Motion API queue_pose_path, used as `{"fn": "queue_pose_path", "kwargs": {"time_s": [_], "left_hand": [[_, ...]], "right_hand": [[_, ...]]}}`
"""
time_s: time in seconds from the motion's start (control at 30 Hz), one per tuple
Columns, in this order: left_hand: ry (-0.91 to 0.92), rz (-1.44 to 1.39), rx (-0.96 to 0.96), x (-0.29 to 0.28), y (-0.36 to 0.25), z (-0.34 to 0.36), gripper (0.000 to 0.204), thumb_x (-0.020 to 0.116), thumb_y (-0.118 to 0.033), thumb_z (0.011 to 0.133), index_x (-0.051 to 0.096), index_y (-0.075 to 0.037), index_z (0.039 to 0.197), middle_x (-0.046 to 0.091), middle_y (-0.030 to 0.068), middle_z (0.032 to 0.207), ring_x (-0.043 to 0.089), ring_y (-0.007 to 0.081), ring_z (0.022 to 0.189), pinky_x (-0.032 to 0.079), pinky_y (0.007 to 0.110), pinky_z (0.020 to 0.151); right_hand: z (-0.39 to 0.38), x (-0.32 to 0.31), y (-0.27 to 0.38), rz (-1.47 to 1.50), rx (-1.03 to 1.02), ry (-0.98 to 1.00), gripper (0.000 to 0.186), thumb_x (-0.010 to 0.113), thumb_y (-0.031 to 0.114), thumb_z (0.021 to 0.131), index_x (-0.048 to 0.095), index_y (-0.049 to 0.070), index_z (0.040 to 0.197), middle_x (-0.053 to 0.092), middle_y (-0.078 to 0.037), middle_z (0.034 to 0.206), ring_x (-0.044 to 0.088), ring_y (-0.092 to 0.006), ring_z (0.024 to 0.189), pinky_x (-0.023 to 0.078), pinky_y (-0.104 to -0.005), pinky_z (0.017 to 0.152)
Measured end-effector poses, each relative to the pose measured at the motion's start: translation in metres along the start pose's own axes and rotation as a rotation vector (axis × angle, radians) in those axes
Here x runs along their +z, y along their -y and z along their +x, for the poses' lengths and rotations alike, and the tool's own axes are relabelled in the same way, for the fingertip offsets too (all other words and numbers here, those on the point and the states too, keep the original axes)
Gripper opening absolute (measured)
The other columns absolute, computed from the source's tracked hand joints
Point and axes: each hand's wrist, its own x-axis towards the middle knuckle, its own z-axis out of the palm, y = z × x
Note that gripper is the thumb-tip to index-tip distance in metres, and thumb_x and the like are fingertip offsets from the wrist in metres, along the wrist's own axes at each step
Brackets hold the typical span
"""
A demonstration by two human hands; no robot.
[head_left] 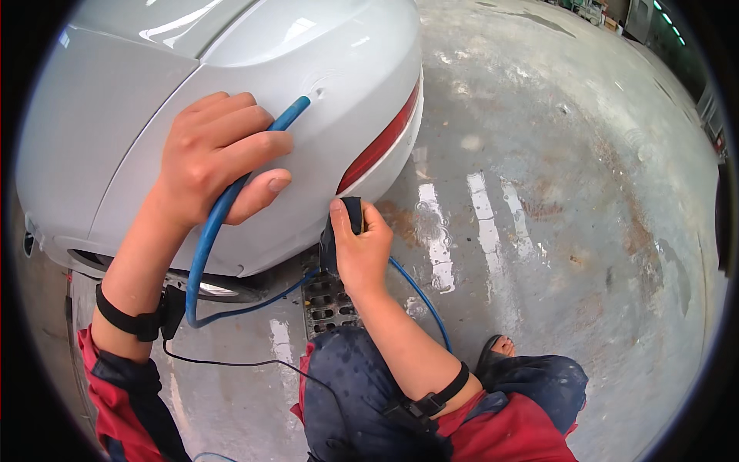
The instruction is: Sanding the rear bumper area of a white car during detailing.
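My left hand (214, 158) grips a blue hose (202, 271), whose open end lies just over the white car's rear bumper (138, 200), beside a small wet-looking spot (319, 92). My right hand (360, 246) holds a dark, flat, pad-like object (352, 209) at the lower tip of the long red strip (377, 144) on the bumper; whether it touches the bumper I cannot tell. The hose loops down from my left hand and runs behind my right hand. Black straps circle both forearms, and a thin cable hangs from the left one.
A slotted drain grate (319, 300) lies below the bumper. Wet, stained concrete floor (585, 231) spreads to the right. My bent knees and a sandaled foot (493, 354) are at the bottom. Assorted items (596, 17) line the wall at the top right.
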Motion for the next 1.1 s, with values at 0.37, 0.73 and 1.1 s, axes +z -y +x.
{"fn": "queue_pose_path", "kwargs": {"time_s": [0.37, 0.73, 1.1], "left_hand": [[-0.010, 0.026, 0.016, 0.002, 0.000, -0.004, 0.037, 0.062, -0.040, 0.095, 0.067, -0.004, 0.086, 0.052, 0.0092, 0.073, 0.049, 0.0258, 0.061, 0.037, 0.038, 0.056], [-0.038, 0.022, 0.030, 0.000, -0.001, -0.005, 0.028, 0.075, -0.033, 0.084, 0.067, -0.007, 0.086, 0.051, 0.0064, 0.072, 0.051, 0.0252, 0.063, 0.039, 0.038, 0.056], [-0.069, 0.041, 0.033, 0.003, -0.005, -0.009, 0.039, 0.063, -0.041, 0.096, 0.067, -0.003, 0.086, 0.052, 0.0098, 0.073, 0.049, 0.0264, 0.061, 0.036, 0.038, 0.055]], "right_hand": [[0.017, -0.002, 0.000, 0.202, 0.115, -0.038, 0.030, 0.076, 0.019, 0.100, 0.067, 0.002, 0.079, 0.059, 0.006, 0.070, 0.047, -0.0034, 0.064, 0.039, -0.0281, 0.056], [0.023, -0.009, 0.025, 0.190, 0.267, 0.043, 0.022, 0.076, 0.011, 0.096, 0.069, 0.000, 0.078, 0.065, 0.001, 0.074, 0.052, -0.0065, 0.061, 0.042, -0.0296, 0.057], [0.019, 0.001, 0.025, 0.461, 0.430, 0.108, 0.014, 0.073, 0.008, 0.093, 0.069, -0.001, 0.082, 0.070, -0.007, 0.080, 0.063, -0.0136, 0.065, 0.051, -0.0342, 0.061]]}}
